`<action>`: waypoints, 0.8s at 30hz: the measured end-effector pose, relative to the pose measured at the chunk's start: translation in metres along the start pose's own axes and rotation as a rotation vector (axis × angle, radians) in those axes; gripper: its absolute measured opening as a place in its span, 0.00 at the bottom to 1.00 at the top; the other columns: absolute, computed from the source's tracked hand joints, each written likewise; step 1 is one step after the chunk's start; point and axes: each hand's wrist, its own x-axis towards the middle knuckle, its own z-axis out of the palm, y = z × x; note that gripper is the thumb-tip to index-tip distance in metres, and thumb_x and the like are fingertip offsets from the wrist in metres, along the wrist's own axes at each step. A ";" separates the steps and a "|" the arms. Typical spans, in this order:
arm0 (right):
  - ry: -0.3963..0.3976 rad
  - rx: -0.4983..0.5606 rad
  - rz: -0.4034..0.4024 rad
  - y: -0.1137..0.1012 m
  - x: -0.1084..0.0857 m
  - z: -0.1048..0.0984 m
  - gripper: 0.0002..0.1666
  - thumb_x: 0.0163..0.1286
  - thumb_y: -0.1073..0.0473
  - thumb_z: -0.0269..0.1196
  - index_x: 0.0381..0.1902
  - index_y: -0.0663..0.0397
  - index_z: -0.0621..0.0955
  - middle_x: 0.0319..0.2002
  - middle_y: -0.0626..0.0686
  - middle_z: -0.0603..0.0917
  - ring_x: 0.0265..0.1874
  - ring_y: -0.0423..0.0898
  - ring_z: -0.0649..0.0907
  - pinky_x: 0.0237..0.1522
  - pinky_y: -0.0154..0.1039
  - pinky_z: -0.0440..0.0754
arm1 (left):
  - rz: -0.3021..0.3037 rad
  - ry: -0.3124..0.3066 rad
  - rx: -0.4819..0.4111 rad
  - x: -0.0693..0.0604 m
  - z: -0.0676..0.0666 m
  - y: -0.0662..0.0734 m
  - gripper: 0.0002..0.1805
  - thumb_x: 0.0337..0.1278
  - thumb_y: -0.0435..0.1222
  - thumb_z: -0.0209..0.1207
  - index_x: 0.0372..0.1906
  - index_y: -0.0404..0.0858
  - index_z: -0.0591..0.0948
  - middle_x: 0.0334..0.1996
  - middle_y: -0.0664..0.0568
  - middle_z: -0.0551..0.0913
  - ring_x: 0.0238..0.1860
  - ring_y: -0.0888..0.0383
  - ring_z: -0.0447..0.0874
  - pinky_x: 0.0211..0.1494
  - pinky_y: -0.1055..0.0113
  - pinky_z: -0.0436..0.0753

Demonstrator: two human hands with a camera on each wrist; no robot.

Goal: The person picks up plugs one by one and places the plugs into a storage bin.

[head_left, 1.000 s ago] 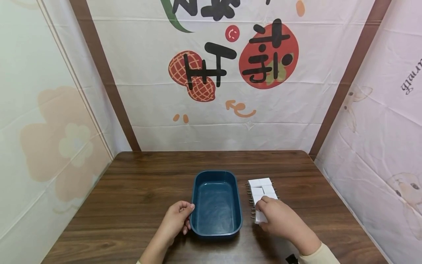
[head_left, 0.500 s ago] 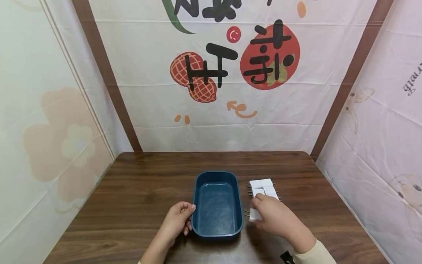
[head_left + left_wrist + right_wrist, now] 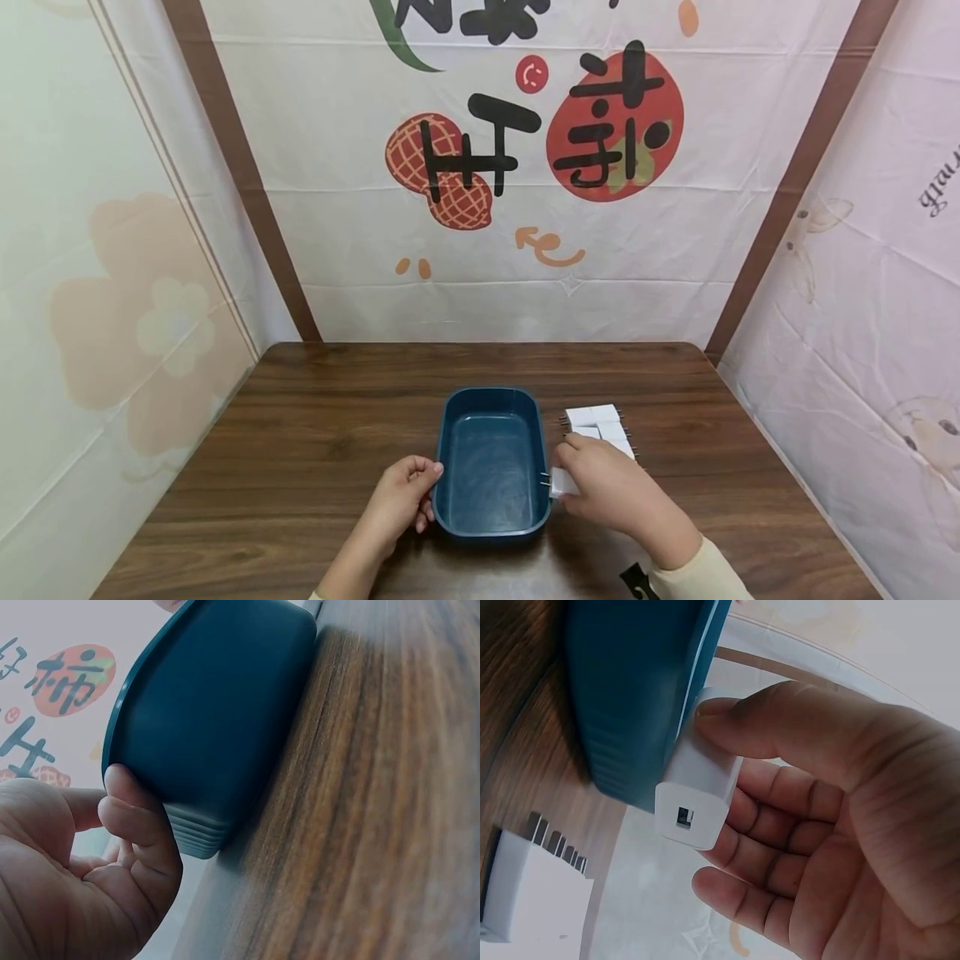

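Observation:
A deep blue plastic bin (image 3: 491, 475) stands on the wooden table. My left hand (image 3: 401, 500) holds its left rim, and in the left wrist view curled fingers (image 3: 142, 825) meet the rim. A white USB charger (image 3: 697, 772) is pinched between the thumb and fingers of my right hand (image 3: 611, 496), its USB port facing the right wrist camera. This charger is at the bin's right rim, its prongs pointing left over the edge in the head view; whether it touches is unclear. Several more white chargers (image 3: 596, 415) lie in rows right of the bin, partly hidden by my right hand.
The brown wood-grain table (image 3: 337, 408) reaches back to a printed cloth wall (image 3: 480, 308). Cloth also hangs on both sides. A black piece (image 3: 637, 581) shows beside the right sleeve.
My right hand has drawn one white charger away from the rows and moved it left to the bin's right rim. The left hand and the bin have stayed in place.

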 end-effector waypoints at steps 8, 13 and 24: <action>-0.023 0.033 -0.004 -0.010 0.010 -0.003 0.20 0.50 0.56 0.77 0.40 0.51 0.83 0.36 0.45 0.78 0.33 0.43 0.80 0.38 0.40 0.82 | -0.002 0.007 0.002 0.000 0.000 0.000 0.17 0.75 0.40 0.58 0.47 0.27 0.75 0.19 0.51 0.74 0.16 0.60 0.73 0.15 0.73 0.72; -0.030 0.057 -0.007 -0.016 0.015 -0.004 0.20 0.52 0.56 0.77 0.42 0.51 0.83 0.37 0.46 0.80 0.34 0.42 0.81 0.38 0.39 0.82 | 0.000 0.003 0.001 0.000 0.000 0.000 0.18 0.74 0.40 0.58 0.47 0.26 0.75 0.19 0.51 0.74 0.17 0.60 0.73 0.15 0.73 0.72; -0.075 0.067 -0.027 -0.024 0.029 0.002 0.19 0.53 0.57 0.76 0.43 0.51 0.83 0.39 0.46 0.81 0.36 0.41 0.81 0.42 0.39 0.84 | -0.004 0.004 0.014 -0.001 -0.001 0.000 0.19 0.75 0.42 0.58 0.48 0.27 0.75 0.19 0.50 0.74 0.16 0.59 0.73 0.15 0.71 0.72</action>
